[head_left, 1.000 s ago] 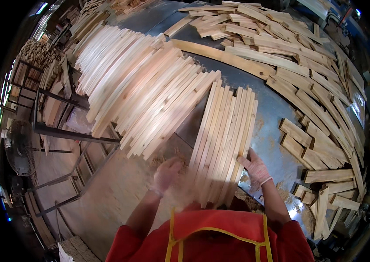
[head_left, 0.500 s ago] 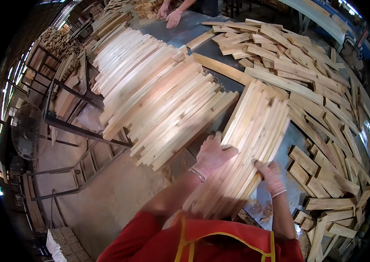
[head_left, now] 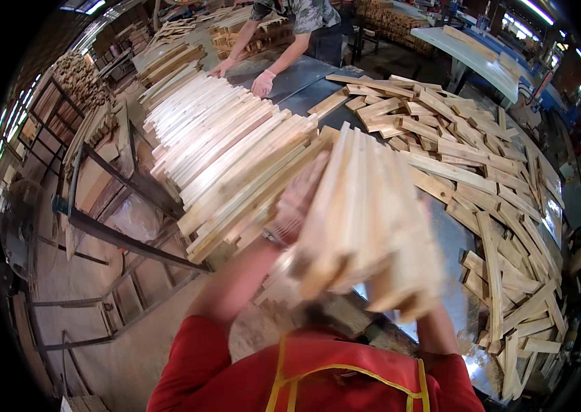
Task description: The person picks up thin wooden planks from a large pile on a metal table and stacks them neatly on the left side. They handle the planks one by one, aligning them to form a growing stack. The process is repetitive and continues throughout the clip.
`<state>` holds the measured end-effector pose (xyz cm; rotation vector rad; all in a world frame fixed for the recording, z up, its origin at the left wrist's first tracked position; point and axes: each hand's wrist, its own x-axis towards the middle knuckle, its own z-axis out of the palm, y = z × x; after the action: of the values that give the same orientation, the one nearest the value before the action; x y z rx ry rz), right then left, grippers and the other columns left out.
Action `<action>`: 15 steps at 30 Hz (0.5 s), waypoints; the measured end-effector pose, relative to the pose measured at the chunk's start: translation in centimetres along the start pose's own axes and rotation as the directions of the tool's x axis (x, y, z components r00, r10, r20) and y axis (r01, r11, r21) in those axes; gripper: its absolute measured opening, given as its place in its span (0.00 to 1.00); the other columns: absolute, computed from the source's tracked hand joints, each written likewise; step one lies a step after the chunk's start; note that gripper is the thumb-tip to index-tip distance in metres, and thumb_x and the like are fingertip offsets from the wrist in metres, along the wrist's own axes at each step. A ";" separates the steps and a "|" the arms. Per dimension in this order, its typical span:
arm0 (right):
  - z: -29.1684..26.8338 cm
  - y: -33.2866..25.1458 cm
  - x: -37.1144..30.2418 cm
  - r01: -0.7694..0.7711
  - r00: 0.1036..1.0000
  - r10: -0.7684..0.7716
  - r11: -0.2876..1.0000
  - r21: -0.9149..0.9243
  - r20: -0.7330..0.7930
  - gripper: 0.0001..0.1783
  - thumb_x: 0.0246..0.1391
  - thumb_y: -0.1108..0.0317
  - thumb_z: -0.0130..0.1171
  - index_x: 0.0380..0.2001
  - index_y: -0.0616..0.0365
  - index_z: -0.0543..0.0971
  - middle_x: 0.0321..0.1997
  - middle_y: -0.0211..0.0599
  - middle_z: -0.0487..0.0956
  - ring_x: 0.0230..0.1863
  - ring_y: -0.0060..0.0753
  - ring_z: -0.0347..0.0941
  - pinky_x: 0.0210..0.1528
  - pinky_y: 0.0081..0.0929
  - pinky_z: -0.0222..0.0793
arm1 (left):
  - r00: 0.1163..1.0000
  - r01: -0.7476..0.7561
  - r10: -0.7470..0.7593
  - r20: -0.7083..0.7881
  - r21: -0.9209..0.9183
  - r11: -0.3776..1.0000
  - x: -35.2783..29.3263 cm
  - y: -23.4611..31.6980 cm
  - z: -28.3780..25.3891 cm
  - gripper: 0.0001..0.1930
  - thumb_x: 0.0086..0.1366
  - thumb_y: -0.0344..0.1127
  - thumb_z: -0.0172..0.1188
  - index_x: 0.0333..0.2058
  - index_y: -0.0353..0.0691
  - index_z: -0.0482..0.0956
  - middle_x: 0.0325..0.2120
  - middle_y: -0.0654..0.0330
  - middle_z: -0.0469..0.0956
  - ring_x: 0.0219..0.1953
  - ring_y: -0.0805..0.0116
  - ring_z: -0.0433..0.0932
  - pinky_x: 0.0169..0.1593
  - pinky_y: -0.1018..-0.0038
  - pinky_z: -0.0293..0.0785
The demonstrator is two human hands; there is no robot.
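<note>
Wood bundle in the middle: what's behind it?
Right of the bundle, grey metal tabletop and loose boards show. The right hand is hidden; its forearm runs behind the bundle. Anything else directly behind is covered.

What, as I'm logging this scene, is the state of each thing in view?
Bundle of sticks: held up, blurred
Left hand: on the bundle's left side
Right hand: hidden by the bundle
Row of sticks: side by side
Planks: loosely heaped
Fan: running or not, unclear
</note>
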<state>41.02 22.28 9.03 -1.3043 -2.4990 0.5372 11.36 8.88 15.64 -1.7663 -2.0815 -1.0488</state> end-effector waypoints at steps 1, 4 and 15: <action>4.7 -1.4 -0.3 0.019 0.998 -0.017 0.999 -0.033 0.063 0.43 0.58 0.57 0.67 0.72 0.64 0.65 0.71 0.45 0.72 0.74 0.45 0.64 0.76 0.46 0.59 | 0.993 0.012 -0.025 0.118 0.109 0.994 -2.4 -4.9 0.4 0.36 0.72 0.34 0.55 0.77 0.38 0.57 0.68 0.45 0.71 0.68 0.48 0.74 0.71 0.60 0.70; 14.8 -6.6 -2.7 0.070 0.986 -0.043 0.984 -0.164 0.164 0.43 0.59 0.56 0.65 0.73 0.63 0.65 0.73 0.45 0.70 0.77 0.48 0.61 0.78 0.48 0.58 | 0.877 -0.203 -0.064 0.476 0.487 0.849 -11.0 -18.4 -0.5 0.31 0.73 0.36 0.52 0.74 0.43 0.63 0.70 0.56 0.69 0.73 0.56 0.65 0.73 0.58 0.65; 12.8 -12.6 -1.7 -0.513 0.848 0.100 0.405 0.757 0.521 0.15 0.66 0.73 0.60 0.55 0.55 0.76 0.47 0.33 0.81 0.45 0.29 0.79 0.43 0.31 0.78 | 0.854 -0.129 -0.183 0.488 0.538 0.833 -6.4 -8.2 -8.2 0.31 0.71 0.42 0.57 0.71 0.43 0.69 0.71 0.54 0.69 0.72 0.51 0.65 0.74 0.51 0.59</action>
<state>27.72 11.71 3.01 -1.2249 -1.5956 2.0575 3.12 -1.48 14.71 -1.8165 -2.3710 0.1118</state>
